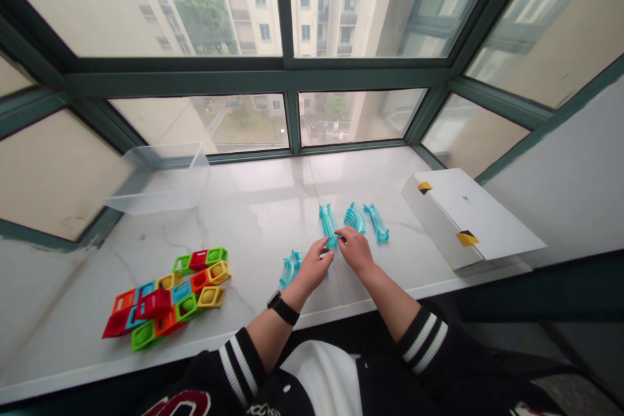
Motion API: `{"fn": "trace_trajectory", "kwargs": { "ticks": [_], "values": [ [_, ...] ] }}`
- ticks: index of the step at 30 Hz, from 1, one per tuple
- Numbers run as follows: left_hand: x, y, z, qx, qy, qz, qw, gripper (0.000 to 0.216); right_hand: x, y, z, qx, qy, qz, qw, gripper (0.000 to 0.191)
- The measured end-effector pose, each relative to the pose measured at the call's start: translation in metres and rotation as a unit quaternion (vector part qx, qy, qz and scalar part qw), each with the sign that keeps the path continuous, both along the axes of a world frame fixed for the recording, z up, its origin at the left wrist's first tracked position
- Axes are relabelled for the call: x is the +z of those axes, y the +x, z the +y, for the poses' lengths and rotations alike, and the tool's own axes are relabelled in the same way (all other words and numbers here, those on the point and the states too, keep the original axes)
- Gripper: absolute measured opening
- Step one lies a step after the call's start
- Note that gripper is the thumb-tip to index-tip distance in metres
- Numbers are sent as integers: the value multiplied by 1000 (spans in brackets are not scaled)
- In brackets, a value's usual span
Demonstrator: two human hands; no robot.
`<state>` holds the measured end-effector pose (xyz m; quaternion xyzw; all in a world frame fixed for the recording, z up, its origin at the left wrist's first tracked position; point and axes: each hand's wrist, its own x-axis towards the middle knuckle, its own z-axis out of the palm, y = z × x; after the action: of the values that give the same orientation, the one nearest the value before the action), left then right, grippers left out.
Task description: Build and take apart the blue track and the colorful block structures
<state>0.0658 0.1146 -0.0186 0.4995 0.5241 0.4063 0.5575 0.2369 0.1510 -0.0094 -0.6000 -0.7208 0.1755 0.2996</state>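
Note:
A straight, clear blue plastic track piece (327, 220) lies on the white counter in front of me. My left hand (314, 268), with a black watch on its wrist, has its fingers closed at the near end of this piece. From the other side, my right hand (355, 250) pinches the same near end, its fingertips partly hiding it. A curved blue track piece (355, 217) sits just beyond my right hand, and another straight blue track piece (377, 223) lies to its right. More blue track (290, 268) rests to the left of my left hand, which partly covers it.
Colourful plastic blocks (168, 302) in red, green, yellow, orange and blue lie grouped at the left. A clear plastic bin (160, 201) stands at the back left. At the right is a white box (475, 214) with yellow-and-black tabs. Windows border the counter (253, 208).

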Motion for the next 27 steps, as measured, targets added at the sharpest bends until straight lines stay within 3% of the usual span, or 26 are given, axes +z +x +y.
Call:
{"fn": "trace_trajectory", "kwargs": {
  "ticks": [27],
  "values": [
    [-3, -3, -2, 5, -21, 15, 1000, 55, -13, -1, 0, 9, 0, -12, 1000, 30]
  ]
}}
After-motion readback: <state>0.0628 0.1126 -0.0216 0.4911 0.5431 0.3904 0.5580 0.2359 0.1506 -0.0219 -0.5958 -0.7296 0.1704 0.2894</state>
